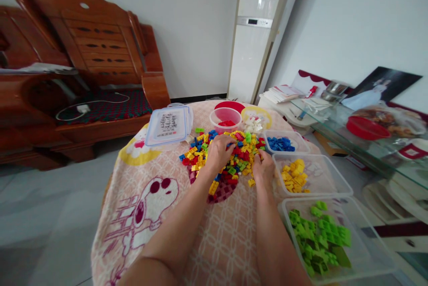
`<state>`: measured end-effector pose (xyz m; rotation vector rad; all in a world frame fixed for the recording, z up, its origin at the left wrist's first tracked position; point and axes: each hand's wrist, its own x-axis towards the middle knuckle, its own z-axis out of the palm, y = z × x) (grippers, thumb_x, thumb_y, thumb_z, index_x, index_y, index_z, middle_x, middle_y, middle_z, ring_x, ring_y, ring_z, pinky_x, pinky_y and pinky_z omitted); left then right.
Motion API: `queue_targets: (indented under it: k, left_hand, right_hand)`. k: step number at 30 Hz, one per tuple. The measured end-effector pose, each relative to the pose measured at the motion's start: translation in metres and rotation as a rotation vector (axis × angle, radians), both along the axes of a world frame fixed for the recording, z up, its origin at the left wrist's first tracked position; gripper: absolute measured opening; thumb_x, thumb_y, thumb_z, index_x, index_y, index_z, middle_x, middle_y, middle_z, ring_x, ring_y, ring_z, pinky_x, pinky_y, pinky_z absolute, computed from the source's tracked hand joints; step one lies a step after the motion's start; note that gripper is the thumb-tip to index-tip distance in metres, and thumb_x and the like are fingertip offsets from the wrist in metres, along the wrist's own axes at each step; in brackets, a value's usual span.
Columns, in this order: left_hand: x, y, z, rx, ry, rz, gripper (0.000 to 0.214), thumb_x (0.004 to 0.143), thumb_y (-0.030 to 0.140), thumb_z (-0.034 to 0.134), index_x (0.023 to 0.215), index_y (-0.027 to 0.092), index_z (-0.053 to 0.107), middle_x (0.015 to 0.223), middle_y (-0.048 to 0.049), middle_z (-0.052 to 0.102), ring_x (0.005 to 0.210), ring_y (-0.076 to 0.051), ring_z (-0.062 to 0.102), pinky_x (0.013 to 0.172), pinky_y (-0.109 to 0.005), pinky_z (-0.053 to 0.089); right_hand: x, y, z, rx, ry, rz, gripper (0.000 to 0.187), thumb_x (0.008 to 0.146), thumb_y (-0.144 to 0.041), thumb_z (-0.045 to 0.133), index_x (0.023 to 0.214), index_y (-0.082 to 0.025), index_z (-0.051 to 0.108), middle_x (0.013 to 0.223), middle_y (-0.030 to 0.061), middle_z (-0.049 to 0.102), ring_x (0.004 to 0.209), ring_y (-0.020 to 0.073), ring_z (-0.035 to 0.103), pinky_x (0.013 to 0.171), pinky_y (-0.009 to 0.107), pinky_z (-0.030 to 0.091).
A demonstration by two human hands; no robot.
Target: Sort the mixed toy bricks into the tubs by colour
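Note:
A mixed heap of toy building bricks (245, 154) in red, yellow, blue and green lies in the middle of the cloth-covered table (230, 237). Over the heap, my left hand (219, 151) has its fingers and thumb curled together, with a small blue brick (229, 145) showing between them. My right hand (264, 167) rests at the heap's right edge, fingers bent inward. Whatever sits under those fingertips is hidden. A loose yellow brick (251, 182) lies just left of the right hand.
On the right stand clear boxes of blue bricks (281, 144), yellow bricks (294, 176) and green bricks (319, 237). Behind the heap are a round tub (225, 116) with red bricks and a white brick pile (253, 124). A lidded container (169, 126) sits back left; a glass shelf (368, 143) flanks the table.

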<state>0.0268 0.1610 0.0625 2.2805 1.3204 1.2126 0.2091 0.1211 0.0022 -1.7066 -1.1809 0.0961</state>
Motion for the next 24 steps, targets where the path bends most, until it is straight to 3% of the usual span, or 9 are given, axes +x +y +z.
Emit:
queue_targets:
  k: [5,10,17,21,24]
  left_hand:
    - [0.004,0.004,0.004,0.017,0.075,0.006,0.021,0.088,0.017,0.064,0.105,0.020,0.076,0.113,-0.0090,0.077,0.112,-0.026,0.068,0.105,-0.040,0.051]
    - [0.014,0.020,0.013,-0.014,0.137,0.106,0.030,0.090,0.018,0.064,0.118,0.020,0.074,0.122,-0.0105,0.075,0.118,-0.026,0.068,0.107,-0.040,0.051]
    - [0.037,0.041,0.021,-0.107,0.367,0.149,0.028,0.089,0.031,0.071,0.114,0.018,0.075,0.113,-0.0149,0.076,0.111,-0.030,0.070,0.098,-0.040,0.054]
    - [0.044,0.046,0.016,-0.106,0.367,0.119,0.020,0.089,0.023,0.069,0.107,0.017,0.076,0.111,-0.0151,0.076,0.108,-0.029,0.071,0.096,-0.038,0.054]
    - [0.045,0.043,0.012,-0.074,0.286,0.111,0.031,0.085,0.015,0.069,0.114,0.021,0.073,0.116,-0.0115,0.075,0.111,-0.026,0.069,0.100,-0.037,0.053]
  right_hand:
    - [-0.003,0.000,-0.001,0.028,0.019,0.003,0.038,0.083,-0.023,0.048,0.106,-0.013,0.076,0.107,0.0171,0.076,0.101,0.0283,0.066,0.097,0.042,0.050]
    - [-0.005,0.001,-0.005,0.049,0.001,-0.004,0.037,0.082,-0.021,0.048,0.104,-0.012,0.076,0.106,0.0174,0.076,0.101,0.0278,0.066,0.096,0.042,0.050]
    - [-0.006,0.002,-0.006,0.044,0.000,-0.011,0.034,0.082,-0.021,0.050,0.101,-0.014,0.077,0.105,0.0159,0.076,0.100,0.0270,0.067,0.097,0.040,0.050]
    - [-0.009,0.000,-0.002,0.015,0.016,-0.004,0.035,0.082,-0.020,0.050,0.104,-0.011,0.076,0.109,0.0187,0.075,0.103,0.0283,0.066,0.098,0.041,0.049]
    - [-0.009,0.000,-0.002,0.015,0.030,0.005,0.035,0.083,-0.018,0.050,0.105,-0.011,0.076,0.110,0.0185,0.074,0.104,0.0283,0.066,0.099,0.042,0.048]
